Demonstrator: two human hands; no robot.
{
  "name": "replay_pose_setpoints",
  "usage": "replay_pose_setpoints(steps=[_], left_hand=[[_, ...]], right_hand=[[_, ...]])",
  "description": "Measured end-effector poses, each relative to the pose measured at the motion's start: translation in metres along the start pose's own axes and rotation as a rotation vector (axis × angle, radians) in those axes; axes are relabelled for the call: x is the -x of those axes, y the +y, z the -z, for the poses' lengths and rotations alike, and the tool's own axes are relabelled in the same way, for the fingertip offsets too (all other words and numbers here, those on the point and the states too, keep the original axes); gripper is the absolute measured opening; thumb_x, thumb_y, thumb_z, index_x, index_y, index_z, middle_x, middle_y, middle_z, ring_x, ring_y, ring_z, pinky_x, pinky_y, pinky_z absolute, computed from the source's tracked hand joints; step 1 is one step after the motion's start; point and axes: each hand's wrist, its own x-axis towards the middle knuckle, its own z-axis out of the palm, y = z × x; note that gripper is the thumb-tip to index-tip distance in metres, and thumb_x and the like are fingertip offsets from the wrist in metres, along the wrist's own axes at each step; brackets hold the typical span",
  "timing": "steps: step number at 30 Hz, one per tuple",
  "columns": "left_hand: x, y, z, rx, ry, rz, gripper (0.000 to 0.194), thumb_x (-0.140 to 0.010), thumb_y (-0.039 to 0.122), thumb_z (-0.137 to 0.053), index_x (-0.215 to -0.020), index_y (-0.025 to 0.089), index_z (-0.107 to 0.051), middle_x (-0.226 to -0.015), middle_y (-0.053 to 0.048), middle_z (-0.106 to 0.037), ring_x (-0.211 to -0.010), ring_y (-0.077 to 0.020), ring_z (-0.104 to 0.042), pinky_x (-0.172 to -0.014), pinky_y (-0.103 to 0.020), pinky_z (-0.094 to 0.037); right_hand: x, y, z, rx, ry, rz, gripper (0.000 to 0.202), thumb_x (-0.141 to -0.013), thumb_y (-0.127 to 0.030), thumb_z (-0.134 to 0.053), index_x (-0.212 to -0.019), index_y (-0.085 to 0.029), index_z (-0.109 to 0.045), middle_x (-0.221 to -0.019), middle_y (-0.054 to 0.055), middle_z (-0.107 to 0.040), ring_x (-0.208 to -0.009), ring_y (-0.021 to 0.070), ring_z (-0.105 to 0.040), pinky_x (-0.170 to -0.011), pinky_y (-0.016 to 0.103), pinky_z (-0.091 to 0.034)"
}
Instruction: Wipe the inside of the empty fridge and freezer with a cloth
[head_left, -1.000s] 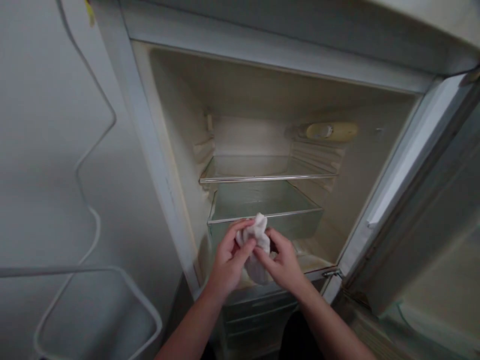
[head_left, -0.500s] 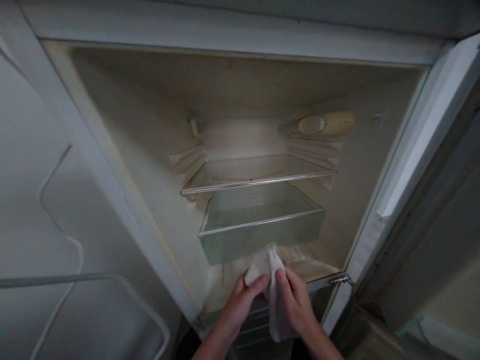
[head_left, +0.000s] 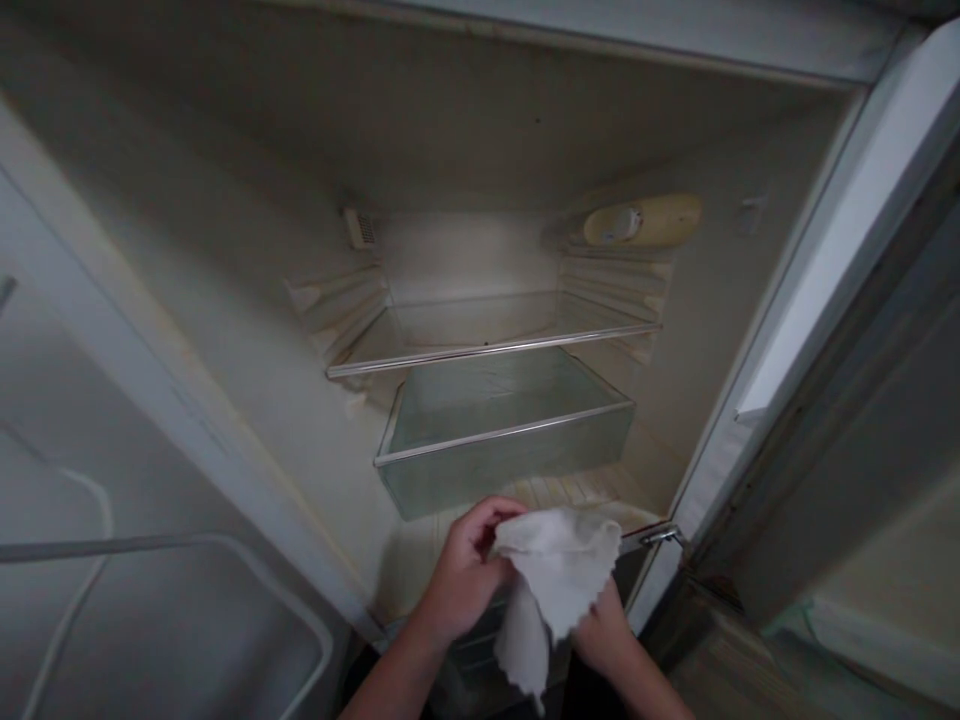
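Observation:
A white cloth (head_left: pixel 566 560) hangs in folds between my two hands, in front of the open fridge. My left hand (head_left: pixel 469 570) grips its left edge, with the fingers curled in. Behind the cloth's right side is my right hand (head_left: pixel 604 625), closed on it, most of its fingers hidden by the fabric. Just beyond the hands stands a clear drawer (head_left: pixel 510 460) on the stained fridge floor (head_left: pixel 562 490). Above the drawer lies a glass shelf (head_left: pixel 487 335) with a pale front trim.
A yellowish lamp housing (head_left: pixel 645 221) juts from the upper right inside wall. At left is the open fridge door (head_left: pixel 150 620) with wire rails. A metal hinge (head_left: pixel 660 533) sits at the lower right corner. A white strip (head_left: pixel 817 300) runs along the right side.
The cloth has been spread wider and turned over, its bulk shifting right. My left hand has moved slightly left, and my right hand lower behind the cloth. The view has moved closer.

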Motion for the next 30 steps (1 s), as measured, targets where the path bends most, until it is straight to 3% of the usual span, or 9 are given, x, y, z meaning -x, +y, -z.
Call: replay_pose_setpoints(steps=[3, 5, 8, 11, 13, 15, 19, 24, 30], left_hand=[[0.005, -0.013, 0.02, 0.077, 0.151, 0.043, 0.016, -0.076, 0.031, -0.08, -0.08, 0.021, -0.069, -0.071, 0.004, -0.064, -0.068, -0.0118, -0.056, -0.065, -0.021, -0.042], [0.012, -0.018, 0.027, 0.102, 0.113, 0.093, 0.022, -0.081, 0.041, -0.079, -0.088, 0.022, -0.072, -0.078, 0.002, -0.067, -0.073, -0.0133, -0.059, -0.069, -0.022, -0.045], [0.022, -0.017, 0.023, -0.035, -0.105, 0.074, 0.03, -0.091, 0.048, -0.07, -0.111, 0.026, -0.077, -0.108, -0.005, -0.073, -0.101, -0.0208, -0.066, -0.09, -0.03, -0.051], [0.029, -0.014, 0.016, -0.307, -0.209, -0.056, 0.028, -0.1, 0.039, -0.059, -0.121, 0.03, -0.074, -0.121, -0.007, -0.068, -0.118, -0.0229, -0.063, -0.105, -0.037, -0.047], [0.031, -0.016, 0.014, -0.469, -0.165, -0.148, 0.034, -0.094, 0.029, -0.066, -0.128, 0.031, -0.069, -0.126, -0.007, -0.065, -0.121, -0.0233, -0.061, -0.107, -0.04, -0.047], [0.032, -0.02, 0.014, -0.604, -0.069, -0.255, 0.044, -0.085, 0.018, -0.071, -0.128, 0.03, -0.064, -0.125, -0.007, -0.064, -0.119, -0.0236, -0.06, -0.103, -0.04, -0.05], [0.034, -0.028, 0.012, -0.747, 0.091, -0.452, 0.031, -0.086, 0.01, -0.062, -0.112, 0.025, -0.061, -0.111, -0.005, -0.065, -0.107, -0.0217, -0.063, -0.094, -0.037, -0.054], [0.034, -0.032, 0.009, -0.88, 0.054, -0.521, 0.058, -0.075, 0.004, -0.067, -0.129, 0.022, -0.056, -0.126, -0.01, -0.064, -0.118, -0.026, -0.062, -0.101, -0.04, -0.054], [0.025, -0.026, 0.02, -0.746, -0.161, -0.368, 0.025, -0.094, 0.014, -0.063, -0.116, 0.025, -0.068, -0.114, -0.006, -0.07, -0.11, -0.0212, -0.065, -0.096, -0.035, -0.052]], right_hand=[[-0.006, -0.016, 0.014, -0.053, -0.153, -0.057, 0.025, -0.103, -0.035, -0.053, -0.09, -0.02, -0.067, -0.091, 0.004, -0.07, -0.087, 0.0163, -0.064, -0.082, 0.026, -0.051], [-0.003, -0.02, 0.013, -0.138, -0.207, -0.127, 0.025, -0.104, -0.041, -0.054, -0.098, -0.02, -0.068, -0.096, 0.005, -0.07, -0.092, 0.0166, -0.065, -0.084, 0.027, -0.051], [0.008, -0.015, -0.001, -0.242, -0.124, -0.265, 0.044, -0.093, -0.056, -0.068, -0.119, -0.02, -0.067, -0.11, 0.009, -0.072, -0.103, 0.0222, -0.067, -0.089, 0.033, -0.054], [0.014, -0.01, -0.012, -0.216, 0.011, -0.436, 0.051, -0.091, -0.068, -0.064, -0.1, -0.019, -0.07, -0.096, 0.008, -0.07, -0.096, 0.0238, -0.065, -0.088, 0.036, -0.056], [0.013, -0.012, -0.013, -0.204, 0.038, -0.477, 0.056, -0.094, -0.072, -0.054, -0.091, -0.018, -0.07, -0.09, 0.007, -0.068, -0.091, 0.0222, -0.064, -0.087, 0.035, -0.055], [0.01, -0.02, -0.011, -0.217, -0.002, -0.459, 0.058, -0.096, -0.073, -0.05, -0.088, -0.018, -0.07, -0.089, 0.007, -0.067, -0.088, 0.0204, -0.063, -0.087, 0.033, -0.054], [0.008, -0.033, -0.006, -0.198, -0.09, -0.409, 0.058, -0.098, -0.072, -0.047, -0.083, -0.019, -0.067, -0.085, 0.005, -0.065, -0.083, 0.0183, -0.06, -0.084, 0.032, -0.053], [0.005, -0.032, 0.002, -0.064, -0.171, -0.365, 0.059, -0.097, -0.071, -0.047, -0.07, -0.02, -0.056, -0.076, 0.003, -0.06, -0.075, 0.0166, -0.055, -0.075, 0.03, -0.049], [0.004, -0.024, 0.02, -0.067, -0.197, -0.317, 0.049, -0.1, -0.061, -0.05, -0.078, -0.02, -0.065, -0.082, 0.005, -0.065, -0.089, 0.0214, -0.064, -0.092, 0.036, -0.054]])
